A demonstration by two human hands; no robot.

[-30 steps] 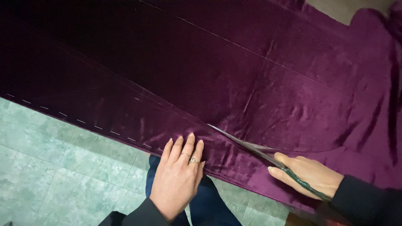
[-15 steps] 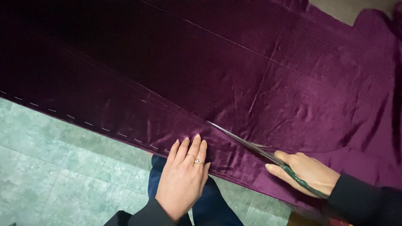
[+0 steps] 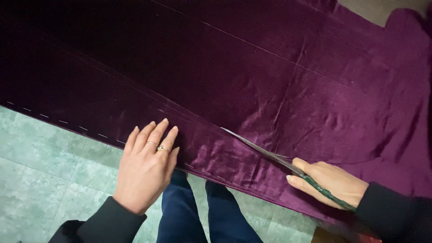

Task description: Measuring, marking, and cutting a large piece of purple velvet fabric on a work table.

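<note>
Purple velvet fabric [image 3: 252,81] is spread flat, filling most of the view, its near edge running diagonally from mid-left down to lower right over a pale green tiled floor [image 3: 40,162]. A dashed white stitch line [image 3: 67,123] follows that near edge. Left hand [image 3: 146,168] lies palm-down, fingers extended and close together, fingertips pressing the fabric's near edge, heel of the hand over the floor; rings on two fingers; it grips nothing. Right hand [image 3: 330,182] is at lower right, fingers curled tight around the dark green handles of a pair of scissors [image 3: 279,159]. Blades point up-left along a crease in the fabric, lying low on the cloth, tip well apart from the left fingertips. Can't tell how far apart the blades are; they read as one thin line. Both sleeves dark. Legs in blue jeans [image 3: 198,211] show between the hands, below the fabric edge. Tan surface [image 3: 378,9] visible at top right beyond the cloth.
</note>
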